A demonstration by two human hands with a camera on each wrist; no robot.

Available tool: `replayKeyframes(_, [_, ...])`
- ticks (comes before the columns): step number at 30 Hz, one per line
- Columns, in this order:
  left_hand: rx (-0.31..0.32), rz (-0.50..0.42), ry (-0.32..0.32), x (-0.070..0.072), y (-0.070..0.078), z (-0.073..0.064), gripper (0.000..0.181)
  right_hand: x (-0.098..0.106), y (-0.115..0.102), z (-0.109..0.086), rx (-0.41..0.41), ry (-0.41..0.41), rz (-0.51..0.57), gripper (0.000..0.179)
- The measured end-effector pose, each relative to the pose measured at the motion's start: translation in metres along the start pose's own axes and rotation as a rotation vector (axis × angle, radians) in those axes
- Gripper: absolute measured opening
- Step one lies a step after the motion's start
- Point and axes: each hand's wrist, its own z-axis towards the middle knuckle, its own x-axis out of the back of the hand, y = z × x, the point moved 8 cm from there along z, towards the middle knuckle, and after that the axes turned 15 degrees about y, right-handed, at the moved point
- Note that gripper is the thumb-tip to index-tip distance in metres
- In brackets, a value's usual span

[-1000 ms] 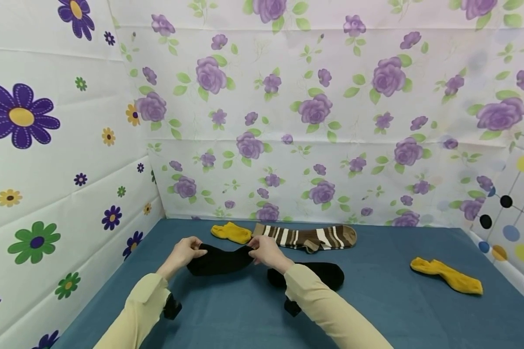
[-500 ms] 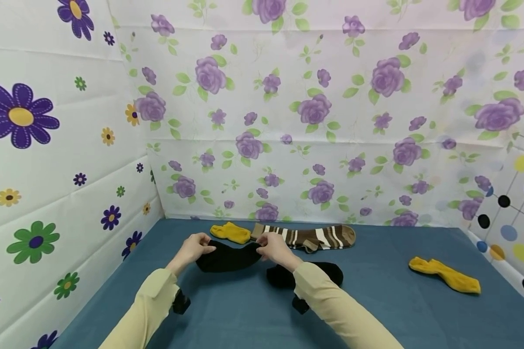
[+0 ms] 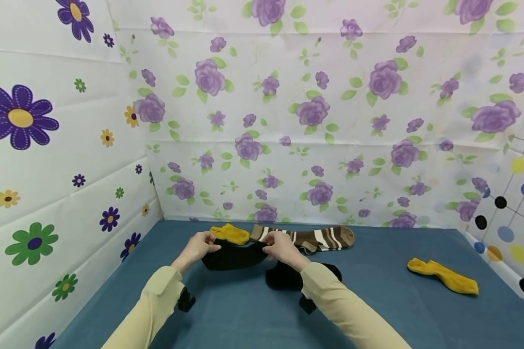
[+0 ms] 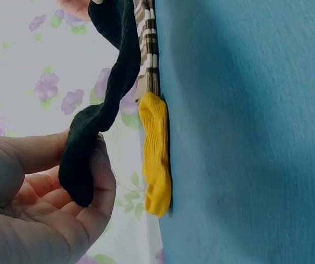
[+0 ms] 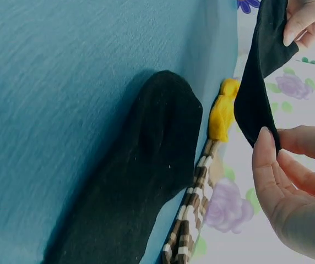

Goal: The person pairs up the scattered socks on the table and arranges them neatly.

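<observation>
A black sock [image 3: 233, 256] hangs stretched between both hands, raised over the blue cloth. My left hand [image 3: 199, 247] pinches one end of it between thumb and fingers; the left wrist view shows that end [image 4: 80, 159] folded over in the grip. At the other end, my right hand [image 3: 281, 247] pinches a corner, fingertips meeting at the edge in the right wrist view [image 5: 298, 181]. A second black sock [image 3: 284, 277] lies flat on the cloth, partly hidden under the right forearm. Behind the held sock are a yellow sock [image 3: 229, 233] and a brown striped sock [image 3: 327, 239].
Another yellow sock [image 3: 443, 276] lies at the right on the blue cloth [image 3: 375, 300]. Flowered sheets [image 3: 262, 169] rise at the back and left, and a dotted sheet [image 3: 506, 208] on the right.
Both hands have shifted a little to the right and slightly farther away, carrying the stretched black sock with them. The socks on the cloth stay put.
</observation>
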Motion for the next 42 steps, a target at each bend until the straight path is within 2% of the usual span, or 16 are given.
replayKeyframes(17, [0.01, -0.01, -0.019, -0.008, 0.014, 0.003, 0.03, 0.018, 0.004, 0.0, 0.009, 0.033, -0.015, 0.02])
replayKeyframes(25, [0.011, -0.011, -0.013, -0.015, 0.02, 0.003, 0.024, 0.027, 0.005, -0.003, -0.007, 0.051, -0.011, 0.02])
replayKeyframes(29, [0.002, -0.024, -0.011, -0.018, 0.023, 0.005, 0.015, 0.03, 0.007, -0.003, -0.017, 0.062, -0.015, 0.02])
replayKeyframes(35, [-0.047, -0.066, -0.025, -0.022, 0.033, 0.006, 0.024, 0.036, 0.01, -0.003, -0.02, 0.081, -0.017, 0.021])
replayKeyframes(38, [-0.033, -0.07, -0.019, -0.023, 0.034, 0.006, 0.015, 0.04, 0.011, -0.004, -0.02, 0.087, -0.018, 0.021])
replayKeyframes(42, [-0.025, -0.049, -0.021, -0.026, 0.038, 0.007, 0.018, 0.045, 0.014, -0.005, -0.027, 0.092, -0.009, 0.021])
